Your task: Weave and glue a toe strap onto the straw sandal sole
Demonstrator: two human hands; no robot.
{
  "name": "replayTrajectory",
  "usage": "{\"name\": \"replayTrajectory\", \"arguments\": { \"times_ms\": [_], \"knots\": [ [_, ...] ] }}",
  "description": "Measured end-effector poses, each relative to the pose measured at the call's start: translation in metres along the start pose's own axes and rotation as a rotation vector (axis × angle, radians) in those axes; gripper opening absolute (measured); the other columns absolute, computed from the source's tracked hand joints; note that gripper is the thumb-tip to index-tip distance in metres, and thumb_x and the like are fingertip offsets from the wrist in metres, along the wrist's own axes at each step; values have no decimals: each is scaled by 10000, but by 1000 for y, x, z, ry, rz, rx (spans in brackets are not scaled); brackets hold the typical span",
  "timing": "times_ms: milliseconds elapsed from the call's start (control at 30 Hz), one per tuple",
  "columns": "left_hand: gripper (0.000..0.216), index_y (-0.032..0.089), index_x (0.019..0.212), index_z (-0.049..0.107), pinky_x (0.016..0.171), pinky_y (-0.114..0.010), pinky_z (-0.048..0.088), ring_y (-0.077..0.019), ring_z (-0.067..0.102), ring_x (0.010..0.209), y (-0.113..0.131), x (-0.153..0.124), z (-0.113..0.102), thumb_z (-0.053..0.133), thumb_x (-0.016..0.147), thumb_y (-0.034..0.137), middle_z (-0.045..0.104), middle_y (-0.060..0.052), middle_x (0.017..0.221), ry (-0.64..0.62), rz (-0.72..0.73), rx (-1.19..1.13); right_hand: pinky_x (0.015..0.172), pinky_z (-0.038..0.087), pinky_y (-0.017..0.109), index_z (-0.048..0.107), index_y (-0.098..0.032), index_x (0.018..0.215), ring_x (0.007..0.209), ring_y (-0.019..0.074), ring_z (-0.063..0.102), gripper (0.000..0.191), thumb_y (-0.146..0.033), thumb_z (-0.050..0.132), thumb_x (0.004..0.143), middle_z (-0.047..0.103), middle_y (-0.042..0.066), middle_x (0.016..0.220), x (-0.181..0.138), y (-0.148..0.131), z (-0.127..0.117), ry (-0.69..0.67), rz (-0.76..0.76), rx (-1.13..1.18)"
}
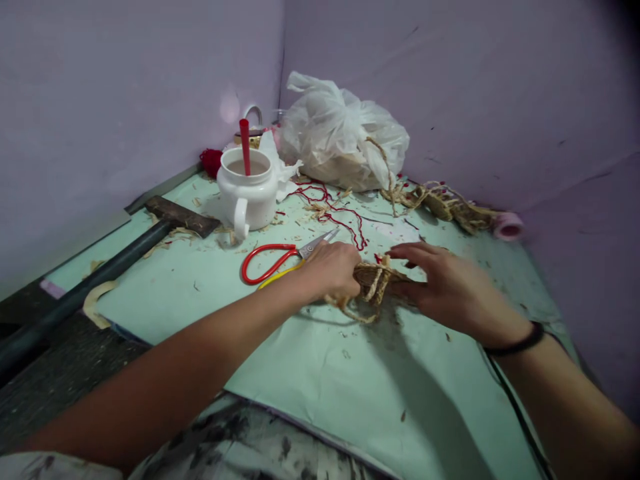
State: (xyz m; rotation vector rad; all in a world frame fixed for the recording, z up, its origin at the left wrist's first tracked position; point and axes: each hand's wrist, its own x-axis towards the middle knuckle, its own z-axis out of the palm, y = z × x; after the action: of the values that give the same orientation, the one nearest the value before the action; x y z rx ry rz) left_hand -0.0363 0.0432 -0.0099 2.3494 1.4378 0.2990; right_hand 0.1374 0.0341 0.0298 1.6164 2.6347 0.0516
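My left hand (333, 268) is closed on the left end of a small woven straw piece (369, 275) that looks like a miniature sandal. Two pale braided cords cross over its top, and a bit of red shows near its upper edge. My right hand (450, 287) curves around the other end, thumb against the near side and fingers over the far side. A loose length of straw cord (367, 320) loops out below the piece. Partly behind my left hand lie scissors (270, 261) with red and yellow handles, blades pointing away.
A hammer (183, 217) lies at the left, its handle past the table edge. Behind stand a white mug (249, 197) with a red stick and a tied plastic bag (345, 133). Red yarn (345, 208), straw pieces (445, 205) and a pink tape roll (509, 227) lie near the walls.
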Motion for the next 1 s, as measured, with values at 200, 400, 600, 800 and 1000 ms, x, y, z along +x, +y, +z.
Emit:
{"name": "replayTrajectory", "arguments": {
  "times_ms": [200,400,600,800,1000],
  "knots": [
    [189,172,719,661,585,-296,429,-229,613,667,-3,1,5,510,605,185,655,-70,665,14,32,31,462,250,246,650,-237,746,627,201,613,167,-326,511,730,680,33,666,-6,-1,6,-162,114,-129],
    [291,176,910,605,563,-258,418,-207,591,728,-3,-2,2,552,635,254,649,-41,784,31,59,-70,451,222,252,655,-212,764,630,200,617,191,-306,492,729,684,66,678,-5,-6,12,-169,138,-107],
    [131,175,706,626,586,-239,401,-160,554,661,-4,0,3,525,672,251,621,-13,694,24,41,-150,461,226,265,661,-204,755,637,209,625,178,-285,511,700,694,83,695,-7,-5,9,-139,123,-95],
    [119,157,621,615,618,-253,393,-161,553,643,-3,5,13,499,603,146,627,-34,672,52,62,-82,478,265,265,670,-198,780,639,214,618,195,-260,517,677,693,97,702,-8,-5,12,-98,112,-100],
    [113,157,584,584,622,-258,383,-155,538,629,-4,6,13,479,573,115,600,-25,636,55,89,-61,501,305,262,682,-196,811,682,228,631,229,-212,526,644,696,98,735,-8,-6,12,-103,143,-61]
  ]
}}
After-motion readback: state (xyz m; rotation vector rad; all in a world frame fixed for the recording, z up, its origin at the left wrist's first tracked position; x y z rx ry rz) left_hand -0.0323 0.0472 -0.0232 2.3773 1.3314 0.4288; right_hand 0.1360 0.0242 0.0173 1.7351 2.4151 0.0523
